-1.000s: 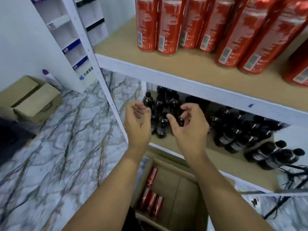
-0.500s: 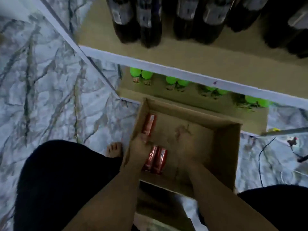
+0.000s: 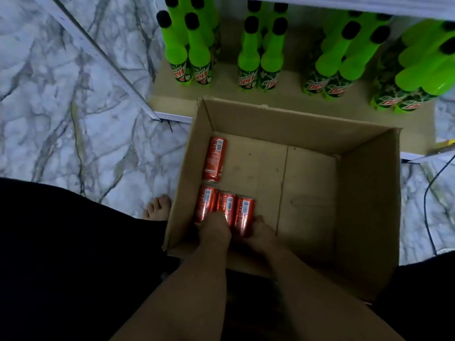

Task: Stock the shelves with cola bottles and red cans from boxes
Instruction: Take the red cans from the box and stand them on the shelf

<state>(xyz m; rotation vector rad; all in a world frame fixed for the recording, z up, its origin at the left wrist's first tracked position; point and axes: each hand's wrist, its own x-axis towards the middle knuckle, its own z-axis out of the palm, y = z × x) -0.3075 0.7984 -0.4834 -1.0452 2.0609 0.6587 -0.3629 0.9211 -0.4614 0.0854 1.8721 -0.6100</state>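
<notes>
Since half a second ago the view has dropped lower: the dark cola bottles on the upper shelf have gone out of sight, and both hands have settled on the cans at the near left of the box.

In the head view, the left hand lies over the near ends of the left can and the middle can; whether its fingers curl round either cannot be told. The right hand touches the near end of the right can, its grip equally unclear in the dim light. These three red cans lie on their sides, side by side and touching, long axes running away from the hands toward the shelf, barcode labels facing up. Just beyond them a fourth can lies alone along the box's left wall, pointing the same way, barcode at its far end.

The cardboard box sits on the marble floor against the bottom shelf. On that shelf, beyond the hands, stand green bottles in pairs, their labels reading "Mountain Dew" upside down. A bare foot shows left of the box.
</notes>
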